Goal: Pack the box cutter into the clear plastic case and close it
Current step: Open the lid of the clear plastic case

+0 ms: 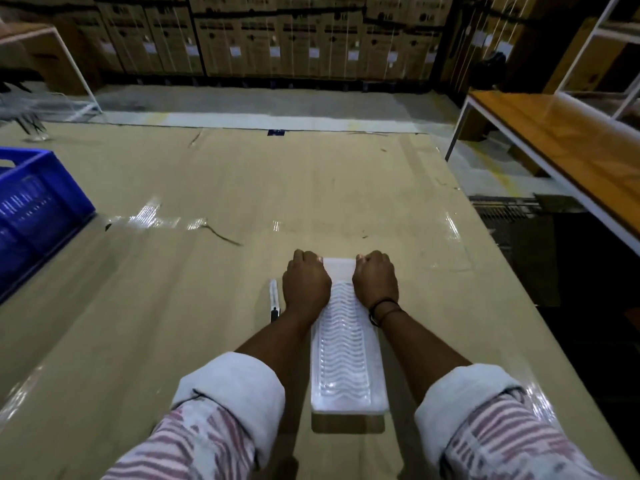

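A blue plastic crate sits at the nine o'clock edge of a wide worktop covered in tan cardboard. Moving right, a slim white box cutter lies flat on the cardboard, pointing toward twelve o'clock, just beside the person's left wrist and outside the case. The left hand rests knuckles-up on the far left edge of the clear plastic case, its fingers curled down over the rim and gripping it. The case is a long, narrow tray with a wavy ribbed surface, lying lengthwise from six o'clock toward twelve o'clock between the two forearms. Whether it is open or shut cannot be told. The right hand mirrors the left on the far right edge, fingers likewise curled over and clamped on the rim; a dark band circles that wrist. Both sleeves are rolled, striped pink and white. At three o'clock stands a wooden bench with a white frame. Stacked cardboard cartons line the wall at twelve o'clock.
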Tool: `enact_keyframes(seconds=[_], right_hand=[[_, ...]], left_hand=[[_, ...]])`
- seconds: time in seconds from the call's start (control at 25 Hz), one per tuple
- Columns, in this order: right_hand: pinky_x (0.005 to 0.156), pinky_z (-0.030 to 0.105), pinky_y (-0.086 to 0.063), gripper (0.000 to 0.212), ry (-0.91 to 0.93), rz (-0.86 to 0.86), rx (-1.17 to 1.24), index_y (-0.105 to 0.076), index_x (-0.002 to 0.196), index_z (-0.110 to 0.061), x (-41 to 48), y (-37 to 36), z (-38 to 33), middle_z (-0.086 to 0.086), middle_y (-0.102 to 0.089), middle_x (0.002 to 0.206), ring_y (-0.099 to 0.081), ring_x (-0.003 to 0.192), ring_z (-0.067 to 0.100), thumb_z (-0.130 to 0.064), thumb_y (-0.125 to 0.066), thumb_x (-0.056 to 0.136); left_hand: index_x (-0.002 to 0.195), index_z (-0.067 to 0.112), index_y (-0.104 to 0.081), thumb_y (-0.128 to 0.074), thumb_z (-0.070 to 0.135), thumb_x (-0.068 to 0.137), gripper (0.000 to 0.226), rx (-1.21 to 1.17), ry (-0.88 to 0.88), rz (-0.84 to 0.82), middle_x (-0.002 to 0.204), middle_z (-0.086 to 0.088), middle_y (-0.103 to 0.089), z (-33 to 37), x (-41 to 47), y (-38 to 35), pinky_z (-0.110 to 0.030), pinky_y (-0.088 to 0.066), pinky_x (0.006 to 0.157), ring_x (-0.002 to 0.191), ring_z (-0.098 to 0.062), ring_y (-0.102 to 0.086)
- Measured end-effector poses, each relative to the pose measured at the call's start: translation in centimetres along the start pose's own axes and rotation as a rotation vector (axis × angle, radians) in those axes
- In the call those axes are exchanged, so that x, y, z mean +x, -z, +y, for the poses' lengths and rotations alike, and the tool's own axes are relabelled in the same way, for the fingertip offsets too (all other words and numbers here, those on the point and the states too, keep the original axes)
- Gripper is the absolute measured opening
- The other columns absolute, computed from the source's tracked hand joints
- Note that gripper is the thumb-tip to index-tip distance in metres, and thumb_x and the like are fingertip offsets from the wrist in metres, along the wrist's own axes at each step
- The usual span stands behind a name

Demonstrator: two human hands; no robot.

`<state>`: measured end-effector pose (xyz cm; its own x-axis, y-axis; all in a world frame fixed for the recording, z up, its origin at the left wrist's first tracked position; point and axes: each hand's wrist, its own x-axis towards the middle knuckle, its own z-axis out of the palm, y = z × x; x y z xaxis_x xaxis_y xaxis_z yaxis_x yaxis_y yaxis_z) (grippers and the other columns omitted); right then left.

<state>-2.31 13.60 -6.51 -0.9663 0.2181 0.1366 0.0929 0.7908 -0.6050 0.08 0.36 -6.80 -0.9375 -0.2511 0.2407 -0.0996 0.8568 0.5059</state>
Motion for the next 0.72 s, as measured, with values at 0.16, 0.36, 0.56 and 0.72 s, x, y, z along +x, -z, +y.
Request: enact_keyframes(seconds=[0.16, 0.36, 0.56, 0.72], right_hand=[[0.089, 0.047, -0.048, 0.035, 0.003, 0.014, -0.001, -0.061, 0.107, 0.003, -0.2, 0.1, 0.2, 0.024, -0.063, 0.114, -0.058, 0.108, 0.042, -0.028, -0.045, 0.102], [0.087, 0.045, -0.047, 0.028, 0.054, 0.08, 0.029, -0.059, 0.105, -0.002, -0.4, 0.4, -0.1, 0.019, -0.061, 0.113, -0.059, 0.105, 0.038, -0.027, -0.046, 0.102], [0.088, 0.046, -0.049, 0.03, 0.055, 0.068, 0.023, -0.062, 0.104, -0.001, -0.5, 0.2, 0.2, 0.02, -0.062, 0.112, -0.059, 0.104, 0.039, -0.027, -0.046, 0.102], [0.089, 0.043, -0.05, 0.036, -0.023, 0.016, 0.09, -0.062, 0.114, -0.003, -0.9, 1.4, -0.1, 0.018, -0.061, 0.12, -0.061, 0.109, 0.038, -0.033, -0.048, 0.1]], left_hand=[[0.109, 0.003, -0.069, -0.044, 0.019, 0.105, 0.03, -0.054, 0.011, 0.033, 0.114, -0.017, -0.063, -0.2, -0.2, -0.2, -0.047, -0.051, 0.082, 0.098, -0.04, -0.064], [0.106, 0.005, -0.07, -0.045, 0.02, 0.104, 0.03, -0.09, 0.015, 0.049, 0.111, -0.015, -0.065, -0.4, -0.3, 0.0, -0.044, -0.051, 0.08, 0.094, -0.037, -0.065], [0.107, 0.007, -0.071, -0.043, 0.023, 0.105, 0.032, -0.147, 0.03, 0.066, 0.112, -0.012, -0.066, -0.3, -0.5, 0.3, -0.044, -0.055, 0.081, 0.095, -0.033, -0.066], [0.12, 0.012, -0.068, -0.047, 0.028, 0.104, 0.031, -0.196, 0.066, 0.001, 0.125, -0.01, -0.063, 0.2, -0.9, 1.2, -0.044, -0.056, 0.089, 0.105, -0.033, -0.067]])
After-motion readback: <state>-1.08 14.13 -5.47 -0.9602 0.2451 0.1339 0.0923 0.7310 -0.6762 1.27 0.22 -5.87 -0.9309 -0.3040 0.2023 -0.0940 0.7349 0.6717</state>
